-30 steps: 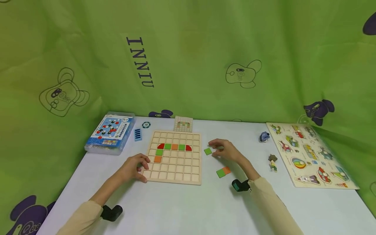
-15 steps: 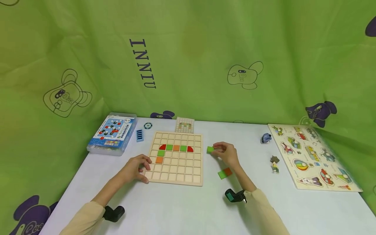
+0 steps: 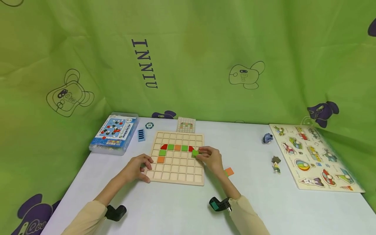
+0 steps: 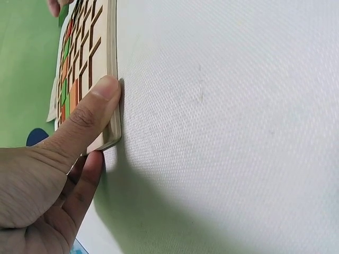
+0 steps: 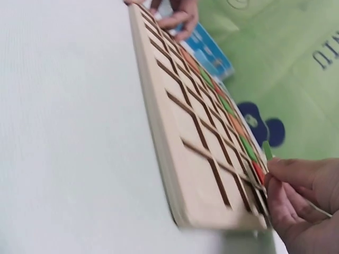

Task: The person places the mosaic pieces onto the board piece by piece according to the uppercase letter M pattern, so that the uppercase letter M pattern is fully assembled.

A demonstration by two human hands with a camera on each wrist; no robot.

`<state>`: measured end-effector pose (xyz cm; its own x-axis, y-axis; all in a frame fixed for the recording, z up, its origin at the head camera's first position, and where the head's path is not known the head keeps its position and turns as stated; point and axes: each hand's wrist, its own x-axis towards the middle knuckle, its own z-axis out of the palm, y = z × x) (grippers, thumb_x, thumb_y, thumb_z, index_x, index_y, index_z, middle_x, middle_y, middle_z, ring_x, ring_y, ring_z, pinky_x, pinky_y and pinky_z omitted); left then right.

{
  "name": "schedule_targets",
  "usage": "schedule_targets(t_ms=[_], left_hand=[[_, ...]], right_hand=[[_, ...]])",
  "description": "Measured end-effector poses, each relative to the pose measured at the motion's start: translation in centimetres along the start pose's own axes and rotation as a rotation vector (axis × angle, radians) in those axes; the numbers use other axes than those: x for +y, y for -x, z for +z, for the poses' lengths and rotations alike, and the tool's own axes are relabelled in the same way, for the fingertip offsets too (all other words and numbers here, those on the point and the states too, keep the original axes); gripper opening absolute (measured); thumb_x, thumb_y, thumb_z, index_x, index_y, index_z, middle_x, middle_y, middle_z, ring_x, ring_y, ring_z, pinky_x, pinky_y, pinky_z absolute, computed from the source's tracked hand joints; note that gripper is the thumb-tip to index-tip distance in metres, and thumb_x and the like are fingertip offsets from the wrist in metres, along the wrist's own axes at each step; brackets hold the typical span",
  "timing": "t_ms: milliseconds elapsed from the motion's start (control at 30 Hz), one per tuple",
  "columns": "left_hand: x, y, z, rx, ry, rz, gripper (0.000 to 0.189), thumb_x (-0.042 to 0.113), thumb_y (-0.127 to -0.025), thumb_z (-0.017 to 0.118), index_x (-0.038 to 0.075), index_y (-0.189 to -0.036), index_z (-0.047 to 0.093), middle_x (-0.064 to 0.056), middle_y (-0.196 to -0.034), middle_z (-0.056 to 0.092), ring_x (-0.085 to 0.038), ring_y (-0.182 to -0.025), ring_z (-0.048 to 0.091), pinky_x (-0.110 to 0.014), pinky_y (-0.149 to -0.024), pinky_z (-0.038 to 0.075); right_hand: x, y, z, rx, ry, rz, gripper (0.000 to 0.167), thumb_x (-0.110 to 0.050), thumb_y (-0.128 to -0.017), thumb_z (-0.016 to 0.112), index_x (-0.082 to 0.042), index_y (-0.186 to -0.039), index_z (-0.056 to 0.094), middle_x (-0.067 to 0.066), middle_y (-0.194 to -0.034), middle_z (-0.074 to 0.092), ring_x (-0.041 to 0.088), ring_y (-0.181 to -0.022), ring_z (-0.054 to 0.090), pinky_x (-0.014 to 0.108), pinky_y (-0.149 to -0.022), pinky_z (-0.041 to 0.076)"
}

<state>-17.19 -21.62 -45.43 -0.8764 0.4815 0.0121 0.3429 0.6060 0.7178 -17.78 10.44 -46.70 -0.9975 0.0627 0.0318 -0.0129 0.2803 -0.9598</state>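
Observation:
My right hand (image 3: 212, 160) pinches a green square tile (image 3: 195, 153) between thumb and fingers. The tile is over the right part of a wooden grid board (image 3: 178, 168), just below the red quarter-round tile at the row's right end. My left hand (image 3: 136, 167) grips the board's near left corner, and in the left wrist view the thumb (image 4: 87, 114) lies along its edge. Set in the board are a row of red, green and orange tiles (image 3: 177, 148), with a green tile (image 3: 162, 152) and an orange tile (image 3: 160, 159) down the left.
An orange tile (image 3: 229, 171) lies right of the board, its green neighbour mostly behind my right wrist. A pattern card (image 3: 186, 125) sits behind the board. Further left are a boxed set (image 3: 114, 133), a blue piece (image 3: 141, 135) and a chip (image 3: 149, 125). Figurines (image 3: 267, 138) and a picture puzzle (image 3: 314, 160) stand right.
The right hand has picked up the green tile from the table beside the board and carried it left over the board. The left hand has stayed at the board's corner.

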Motion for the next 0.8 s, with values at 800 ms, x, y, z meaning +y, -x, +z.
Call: schedule_targets(t_ms=[800], left_hand=[[-0.4,0.0,-0.1,-0.009,0.007,0.028,0.035,0.002,-0.057,0.089,0.003,-0.078,0.062,-0.015,-0.112,0.059,-0.032,-0.103,0.052,-0.026,-0.071,0.05]], right_hand=[[-1.4,-0.7,5.2,-0.033,0.092,-0.237,0.026,0.009,-0.074,0.076,0.009,-0.098,0.067,0.021,-0.092,0.07,0.026,-0.074,0.068,0.02,-0.063,0.053]])
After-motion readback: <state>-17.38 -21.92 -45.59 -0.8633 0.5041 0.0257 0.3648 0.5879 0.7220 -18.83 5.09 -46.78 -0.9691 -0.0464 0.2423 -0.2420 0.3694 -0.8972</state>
